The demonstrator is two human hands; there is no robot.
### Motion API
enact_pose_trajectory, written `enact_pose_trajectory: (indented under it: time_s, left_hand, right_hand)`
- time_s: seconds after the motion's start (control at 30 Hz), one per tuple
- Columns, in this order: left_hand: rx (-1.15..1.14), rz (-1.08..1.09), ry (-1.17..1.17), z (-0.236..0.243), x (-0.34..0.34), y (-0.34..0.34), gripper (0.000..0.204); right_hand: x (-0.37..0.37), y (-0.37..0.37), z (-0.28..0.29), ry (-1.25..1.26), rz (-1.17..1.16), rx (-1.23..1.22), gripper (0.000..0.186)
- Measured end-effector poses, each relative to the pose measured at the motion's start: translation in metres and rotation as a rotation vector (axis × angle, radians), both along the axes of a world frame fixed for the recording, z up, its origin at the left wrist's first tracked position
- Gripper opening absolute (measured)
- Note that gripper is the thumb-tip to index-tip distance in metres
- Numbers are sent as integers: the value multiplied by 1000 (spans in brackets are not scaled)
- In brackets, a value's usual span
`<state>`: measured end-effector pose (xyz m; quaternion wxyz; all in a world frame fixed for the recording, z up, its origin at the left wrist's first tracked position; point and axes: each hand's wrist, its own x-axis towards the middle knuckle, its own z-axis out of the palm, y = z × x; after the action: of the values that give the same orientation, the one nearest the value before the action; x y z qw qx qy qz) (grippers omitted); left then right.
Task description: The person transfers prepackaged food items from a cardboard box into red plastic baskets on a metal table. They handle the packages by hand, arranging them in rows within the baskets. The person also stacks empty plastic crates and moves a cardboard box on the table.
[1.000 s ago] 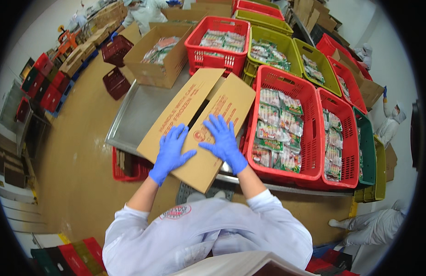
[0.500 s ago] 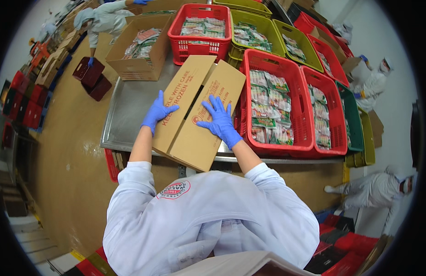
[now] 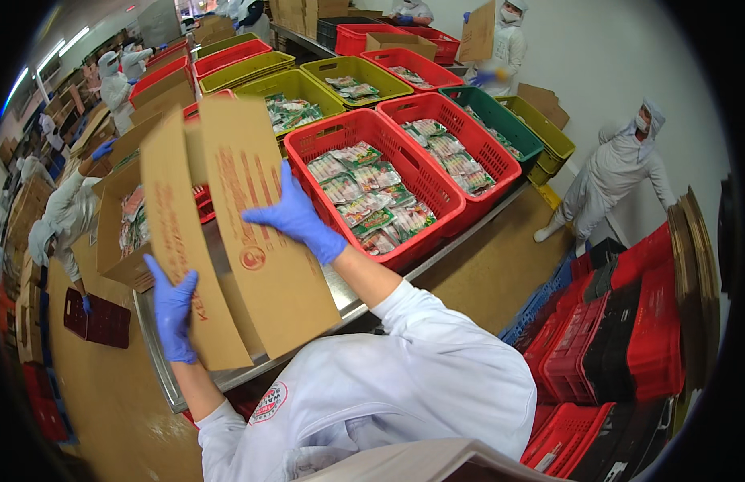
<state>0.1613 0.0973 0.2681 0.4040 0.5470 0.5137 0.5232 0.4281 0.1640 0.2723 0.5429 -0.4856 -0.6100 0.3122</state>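
A brown cardboard box [image 3: 280, 293] with red print is tilted over the metal table in front of me. Its two long top flaps stand apart, with a gap between them. My left hand [image 3: 173, 312] grips its left edge, thumb and fingers apart. Across the right flap stretches the thumb of my right hand [image 3: 300, 221], its fingers along the right edge. Both hands wear blue gloves. Just right of the box stands a red crate [image 3: 425, 181] holding flat plastic packets [image 3: 372, 197] with green print. The box's underside is hidden.
More crates stand behind, among them a red crate [image 3: 497, 165], a green crate [image 3: 521, 132] and an olive crate [image 3: 316, 68]. An open carton [image 3: 131, 269] of packets is at left. Stacked crates [image 3: 577, 341] stand at right. Co-workers are around; one holds a dark red crate [image 3: 99, 321].
My view has swung to the right. The box has tilted and its flaps have parted further. My hands have shifted from lying on its top to its left and right edges.
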Motion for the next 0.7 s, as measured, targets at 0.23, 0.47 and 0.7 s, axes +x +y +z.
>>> enact_pose_trajectory:
  time_s: [0.23,0.47,0.7]
  left_hand:
    - [317,-104,47,-4,-3,42,115]
    - [-365,-398,-976,-269,5,40,55]
    - [-499,-182,-952,-246,39,26,51]
  right_hand:
    - [29,27,4,554,297,453,110]
    - [123,-26,-69,617,408,-345,90]
    - [72,-27,-48,-861,153,-268,105]
